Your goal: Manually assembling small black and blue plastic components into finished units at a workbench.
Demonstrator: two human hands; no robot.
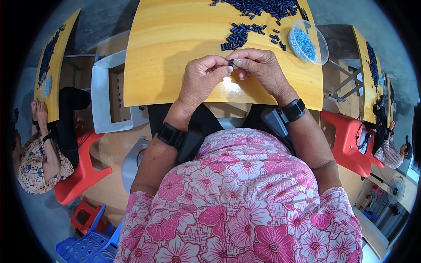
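Both hands up at frame centre, just above the near edge of the yellow desk [175,65]. My left hand [199,79] and right hand [261,68] meet fingertip to fingertip, both pinched narrow on one small dark part [230,63] held between them, off the desk surface. Can't tell if it's one piece or two being joined; too small.

Step in hand, as I judge it: working a single piece w/ both hands, prob. fitting or checking it, mid-grip.

Supplies sit further up the frame: a loose cluster of dark parts [239,36] just above the hands, a bigger heap [263,6] at the top edge, and a clear round bowl of pale blue bits [305,41] upper right, near the desk's right edge.

Next move, I reckon, needs a steady pinch, thumbs doing the fine work, then a short reach upward to the cluster or the bowl w/o knocking either. Bowl is close to the edge, so care on the right side.

Other people sit at similar desks far left and far right, well apart from my hands.
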